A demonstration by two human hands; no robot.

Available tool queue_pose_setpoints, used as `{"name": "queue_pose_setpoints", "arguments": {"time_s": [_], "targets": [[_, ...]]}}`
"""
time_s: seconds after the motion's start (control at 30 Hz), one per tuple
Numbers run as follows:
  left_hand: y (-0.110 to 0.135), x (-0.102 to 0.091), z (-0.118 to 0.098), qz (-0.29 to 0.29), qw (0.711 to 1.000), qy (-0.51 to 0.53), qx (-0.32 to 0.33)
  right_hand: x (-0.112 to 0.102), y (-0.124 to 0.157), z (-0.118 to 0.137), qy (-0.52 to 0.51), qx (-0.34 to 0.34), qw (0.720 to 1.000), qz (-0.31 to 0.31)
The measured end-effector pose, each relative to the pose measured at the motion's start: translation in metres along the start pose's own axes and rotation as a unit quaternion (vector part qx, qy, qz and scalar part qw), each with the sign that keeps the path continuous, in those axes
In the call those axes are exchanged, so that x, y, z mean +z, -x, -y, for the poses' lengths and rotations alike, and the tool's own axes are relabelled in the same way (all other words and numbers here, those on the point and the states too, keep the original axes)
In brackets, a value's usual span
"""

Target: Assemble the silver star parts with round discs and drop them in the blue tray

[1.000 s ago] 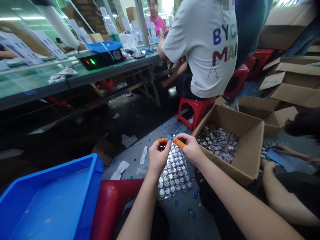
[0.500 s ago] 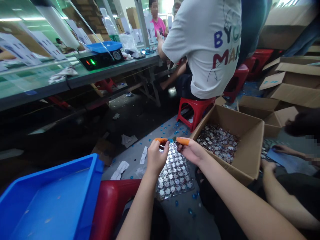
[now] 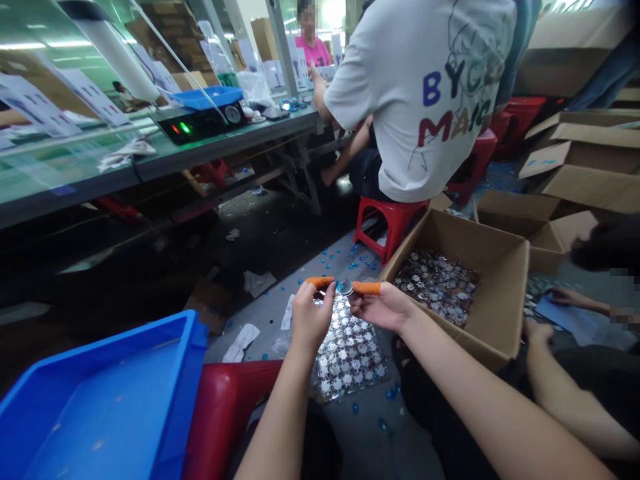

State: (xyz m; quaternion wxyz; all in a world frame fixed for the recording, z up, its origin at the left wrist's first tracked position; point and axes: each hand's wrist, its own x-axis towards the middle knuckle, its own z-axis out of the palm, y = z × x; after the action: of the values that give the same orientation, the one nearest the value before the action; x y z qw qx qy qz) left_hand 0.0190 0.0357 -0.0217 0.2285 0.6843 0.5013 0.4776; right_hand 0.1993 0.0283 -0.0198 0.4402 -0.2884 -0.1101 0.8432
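Observation:
Both hands meet in the middle of the view, over a sheet of shiny metal pieces (image 3: 347,353) set in rows. My right hand (image 3: 383,305) pinches a small round silvery metal piece (image 3: 345,287) at its right edge. At the left edge of that piece, my left hand (image 3: 311,313) is closed in a pinch on a small bit of blue film (image 3: 338,285). Whether the film still touches the metal is too small to tell. Orange finger covers are on both index fingers.
A cardboard box (image 3: 495,293) of loose metal pieces stands to the right. Blue scraps (image 3: 385,427) litter the floor. A blue tray (image 3: 193,360) rests at lower left by a red stool (image 3: 225,400). Ahead, a person in a white shirt (image 3: 425,87) sits at a workbench (image 3: 200,150).
The round metal piece has tilted so that its flat face shows more. My right hand has dropped slightly and my left hand has shifted a little left. The seated person ahead has leaned.

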Motion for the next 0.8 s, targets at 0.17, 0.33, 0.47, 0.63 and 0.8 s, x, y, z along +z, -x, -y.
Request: {"name": "queue_pose_setpoints", "arguments": {"time_s": [0.17,0.33,0.47,0.63,0.8], "targets": [[-0.001,-0.001,0.001,-0.004,0.999,0.027,-0.033,0.001,0.001,-0.003,0.011,0.014,1.000,0.005],[-0.002,-0.001,0.002,-0.016,0.995,0.074,-0.071,0.001,0.001,-0.005,0.177,-0.057,0.982,0.045],[-0.004,-0.004,0.004,-0.036,0.981,0.139,-0.133,0.004,0.006,-0.008,0.506,-0.280,0.815,0.014],[-0.007,-0.014,0.001,-0.137,0.941,0.239,-0.197,0.021,0.025,-0.017,0.649,-0.524,0.552,0.008],[0.028,-0.029,-0.030,-0.212,0.905,0.291,-0.226,0.042,0.054,-0.031,0.621,-0.617,0.483,0.008]]}}
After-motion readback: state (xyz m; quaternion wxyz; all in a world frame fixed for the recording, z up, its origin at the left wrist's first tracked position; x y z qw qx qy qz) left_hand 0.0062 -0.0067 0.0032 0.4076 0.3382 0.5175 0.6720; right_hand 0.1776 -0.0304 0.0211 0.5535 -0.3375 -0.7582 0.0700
